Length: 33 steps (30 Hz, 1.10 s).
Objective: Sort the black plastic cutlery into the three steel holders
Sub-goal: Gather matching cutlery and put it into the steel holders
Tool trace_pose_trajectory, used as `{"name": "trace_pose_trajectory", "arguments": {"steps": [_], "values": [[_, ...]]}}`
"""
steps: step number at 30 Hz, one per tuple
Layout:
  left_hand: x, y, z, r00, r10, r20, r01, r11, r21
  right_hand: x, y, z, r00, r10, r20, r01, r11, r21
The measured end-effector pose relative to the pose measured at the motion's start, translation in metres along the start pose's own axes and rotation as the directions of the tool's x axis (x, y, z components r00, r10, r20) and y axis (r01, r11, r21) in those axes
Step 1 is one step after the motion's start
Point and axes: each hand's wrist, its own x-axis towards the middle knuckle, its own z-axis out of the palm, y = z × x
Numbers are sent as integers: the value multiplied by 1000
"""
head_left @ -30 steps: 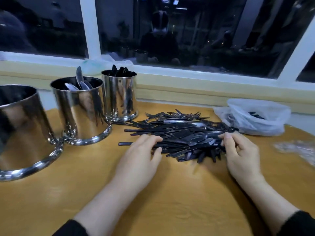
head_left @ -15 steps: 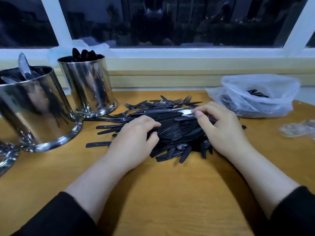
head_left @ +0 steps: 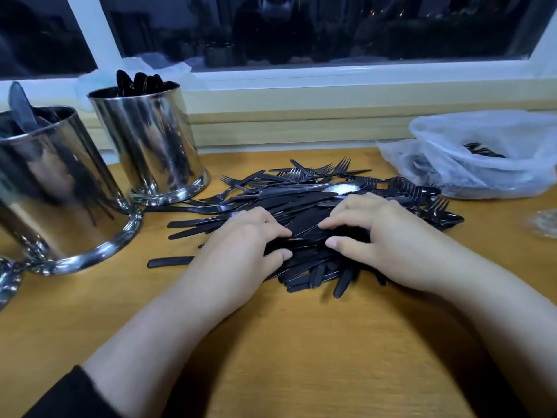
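Note:
A heap of black plastic cutlery, forks, knives and spoons mixed, lies mid-table. My left hand and my right hand sit on its near side, fingertips almost meeting, each with thumb and curled fingers closed round a bunch of black pieces. Steel holders stand at the left: the far one has spoon bowls sticking out, the middle one holds knives, and only the base rim of the nearest one shows at the frame edge.
A translucent plastic bag with more black cutlery inside lies at the right, against the window ledge. A clear wrapper sits at the right edge. Bare wooden tabletop stretches in front of the heap.
My right hand came in from the right end of the heap to its near middle, beside the left. Both hands' fingers have curled onto pieces. The view has dropped closer to the heap.

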Motion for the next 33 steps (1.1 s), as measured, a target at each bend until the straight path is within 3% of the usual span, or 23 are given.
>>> {"name": "trace_pose_trajectory", "arguments": {"steps": [8, 17, 33], "values": [[-1, 0, 0, 995, -3, -98, -7, 995, -103, 2, -4, 4, 998, -36, -53, 36, 999, -10], [-6, 4, -4, 974, -83, -211, 2, 934, -356, -1, -16, 0, 972, 46, -231, 3, 978, 208], [-10, 14, -9, 990, -66, -125, -5, 868, -497, 0, -30, 10, 930, 133, -342, 65, 857, 512]]}}
